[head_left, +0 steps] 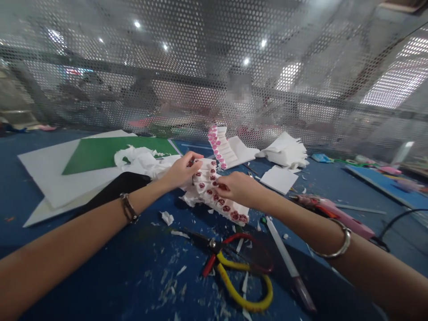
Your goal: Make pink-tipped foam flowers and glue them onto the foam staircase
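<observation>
A strip of pleated white paper (239,209) dotted with dark red rosettes lies at the middle of the blue table. My left hand (185,169) pinches its upper left edge, thumb and fingers together. On the strip's right side, my right hand (239,189) has its fingers closed at a rosette; whether it grips the paper or a loose piece is hidden. Just behind stands another folded white strip (224,147) with pink dots along its edge. Crumpled white paper (143,160) is left of my left hand.
Scissors with red and yellow handles (245,301) lie in front among paper scraps. To the right are a glue stick (282,245), a pink glue gun (347,220) with a cable, and white paper stacks (286,151). Green card (96,154) lies left; a perforated metal screen (187,58) stands behind.
</observation>
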`<state>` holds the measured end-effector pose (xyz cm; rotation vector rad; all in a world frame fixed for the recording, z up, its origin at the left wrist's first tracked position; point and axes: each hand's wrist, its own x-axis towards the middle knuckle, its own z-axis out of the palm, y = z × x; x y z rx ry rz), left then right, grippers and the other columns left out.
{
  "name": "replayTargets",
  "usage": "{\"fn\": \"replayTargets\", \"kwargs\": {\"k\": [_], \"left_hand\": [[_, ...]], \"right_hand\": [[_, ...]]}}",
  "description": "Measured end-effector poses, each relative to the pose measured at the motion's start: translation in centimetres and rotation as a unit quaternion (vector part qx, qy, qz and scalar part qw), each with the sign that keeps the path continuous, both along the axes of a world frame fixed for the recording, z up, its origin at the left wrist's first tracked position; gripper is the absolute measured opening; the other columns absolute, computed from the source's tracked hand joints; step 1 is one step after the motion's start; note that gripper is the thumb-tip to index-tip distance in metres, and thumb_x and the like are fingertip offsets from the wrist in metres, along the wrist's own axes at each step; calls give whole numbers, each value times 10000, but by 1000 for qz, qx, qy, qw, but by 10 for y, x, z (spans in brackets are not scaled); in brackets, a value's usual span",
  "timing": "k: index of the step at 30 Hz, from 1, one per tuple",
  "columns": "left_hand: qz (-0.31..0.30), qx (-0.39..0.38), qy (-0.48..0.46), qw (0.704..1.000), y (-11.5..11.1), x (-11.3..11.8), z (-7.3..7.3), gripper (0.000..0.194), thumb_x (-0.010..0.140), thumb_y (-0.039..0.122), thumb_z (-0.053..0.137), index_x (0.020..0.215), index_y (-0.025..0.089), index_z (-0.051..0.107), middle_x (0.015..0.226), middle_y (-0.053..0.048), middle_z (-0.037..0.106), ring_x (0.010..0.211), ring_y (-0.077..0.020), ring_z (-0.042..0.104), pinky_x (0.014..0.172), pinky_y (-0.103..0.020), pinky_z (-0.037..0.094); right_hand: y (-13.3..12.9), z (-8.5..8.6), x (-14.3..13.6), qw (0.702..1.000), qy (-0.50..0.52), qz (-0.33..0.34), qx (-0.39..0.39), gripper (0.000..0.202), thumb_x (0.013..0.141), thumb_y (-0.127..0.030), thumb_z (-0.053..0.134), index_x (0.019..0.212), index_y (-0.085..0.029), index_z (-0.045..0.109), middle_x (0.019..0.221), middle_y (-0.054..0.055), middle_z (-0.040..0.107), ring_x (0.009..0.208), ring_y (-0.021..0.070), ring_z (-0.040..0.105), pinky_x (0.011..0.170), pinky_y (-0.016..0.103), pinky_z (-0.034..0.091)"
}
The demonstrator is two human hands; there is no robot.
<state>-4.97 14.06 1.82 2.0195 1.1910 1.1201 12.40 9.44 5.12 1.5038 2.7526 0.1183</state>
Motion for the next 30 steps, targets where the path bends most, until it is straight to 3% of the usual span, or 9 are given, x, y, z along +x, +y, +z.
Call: {"fn": "replayTargets", "kwargs": {"k": [7,12,15,18,23,30], "left_hand": [[3,-6,-30,1000,-4,3,4,274,723,315,400,908,128,478,846,-48,555,685,-143,512,647,-289,425],[-3,0,-68,998,-13,6,21,338,733,272,410,1040,130,410,895,-59,564,626,-104,525,552,-216,428],[-26,-3,-99,995,-19,5,35,402,732,270,441,1103,130,375,821,-35,562,546,-76,494,504,-188,410],[-52,-4,-128,990,-26,4,48,461,710,267,472,1133,126,356,798,-28,560,550,-78,504,501,-187,412],[-106,-2,-143,984,-43,11,67,550,688,273,492,1183,136,297,870,-54,599,636,-114,562,518,-194,434],[-89,14,-153,984,-54,27,85,484,713,258,468,1163,135,339,908,-67,621,597,-90,535,501,-177,413]], "right_hand": [[-2,12,16,998,50,18,14,260,785,-367,466,675,-157,575,545,6,506,506,91,394,482,222,205],[-12,26,46,992,121,-11,42,225,806,-297,415,697,-156,553,538,0,510,504,100,428,516,231,276],[-17,24,58,985,165,-8,54,221,766,-325,479,892,-154,542,850,74,588,785,176,512,682,281,359],[-20,19,61,977,211,-5,42,359,764,-337,488,1063,-139,469,1076,124,530,988,217,469,808,331,361],[-25,15,55,963,267,-16,-21,283,780,-230,442,1039,-123,485,837,67,603,686,135,556,613,261,440],[-33,15,50,938,337,-69,49,357,728,-227,472,1065,-111,453,958,105,509,652,132,507,681,323,427]]}}
